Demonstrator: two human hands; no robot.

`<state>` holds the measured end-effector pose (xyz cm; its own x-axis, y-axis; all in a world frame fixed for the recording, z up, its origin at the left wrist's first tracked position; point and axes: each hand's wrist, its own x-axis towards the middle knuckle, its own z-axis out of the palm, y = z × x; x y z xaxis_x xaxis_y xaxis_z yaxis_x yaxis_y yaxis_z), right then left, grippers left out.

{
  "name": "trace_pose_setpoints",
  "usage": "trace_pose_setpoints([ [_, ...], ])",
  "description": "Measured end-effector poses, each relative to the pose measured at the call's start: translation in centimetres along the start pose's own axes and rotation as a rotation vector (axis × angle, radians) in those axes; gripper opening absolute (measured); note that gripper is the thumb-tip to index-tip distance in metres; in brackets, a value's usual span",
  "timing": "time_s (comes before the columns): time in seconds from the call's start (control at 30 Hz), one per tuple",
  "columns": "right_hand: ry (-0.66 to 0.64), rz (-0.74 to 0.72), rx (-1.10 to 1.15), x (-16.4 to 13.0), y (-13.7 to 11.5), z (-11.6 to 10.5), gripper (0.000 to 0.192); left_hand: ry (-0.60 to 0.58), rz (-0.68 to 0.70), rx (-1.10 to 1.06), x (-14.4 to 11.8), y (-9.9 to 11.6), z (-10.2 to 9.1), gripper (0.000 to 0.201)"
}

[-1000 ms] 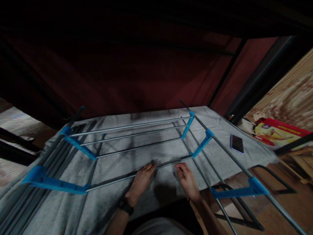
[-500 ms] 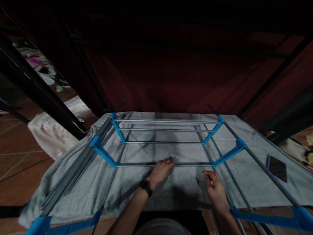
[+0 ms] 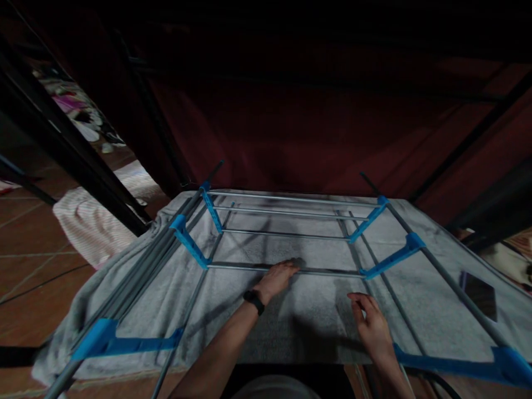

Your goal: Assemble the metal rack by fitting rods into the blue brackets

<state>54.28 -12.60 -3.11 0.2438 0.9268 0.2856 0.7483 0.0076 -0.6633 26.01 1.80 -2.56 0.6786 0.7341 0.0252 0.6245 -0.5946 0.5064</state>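
I see a drying rack (image 3: pixel 291 233) filling the middle of the frame, lying over a towel (image 3: pixel 307 321) spread beneath it. My left hand (image 3: pixel 278 277) sits at centre, on the nearest cross rod (image 3: pixel 324 271). My right hand (image 3: pixel 372 327) is lower right of it, over the towel, beside a side rail. A phone (image 3: pixel 477 293) lies on the towel at far right. Another cloth (image 3: pixel 91 221) lies on the floor at left, beyond the towel's edge.

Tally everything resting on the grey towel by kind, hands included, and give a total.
Hands: 2, left and right
Drying rack: 1
Phone: 1
Total: 4 on the towel
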Motion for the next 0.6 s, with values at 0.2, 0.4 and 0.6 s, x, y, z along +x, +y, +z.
trace_pose_setpoints([
  [0.2, 0.047, -0.009, 0.010, -0.1, 0.3, -0.2, 0.033, 0.000, -0.001, -0.006, -0.1, -0.6, 0.7, 0.050],
  [0.4, 0.032, 0.033, 0.157, 1.0, -3.6, -0.9, 0.031, -0.015, -0.056, 0.015, -0.9, -0.2, 1.3, 0.050],
  [0.6, 0.095, 0.064, 0.460, 6.3, -12.3, -7.4, 0.025, 0.003, -0.064, 0.076, -1.0, -0.7, 2.0, 0.047],
])
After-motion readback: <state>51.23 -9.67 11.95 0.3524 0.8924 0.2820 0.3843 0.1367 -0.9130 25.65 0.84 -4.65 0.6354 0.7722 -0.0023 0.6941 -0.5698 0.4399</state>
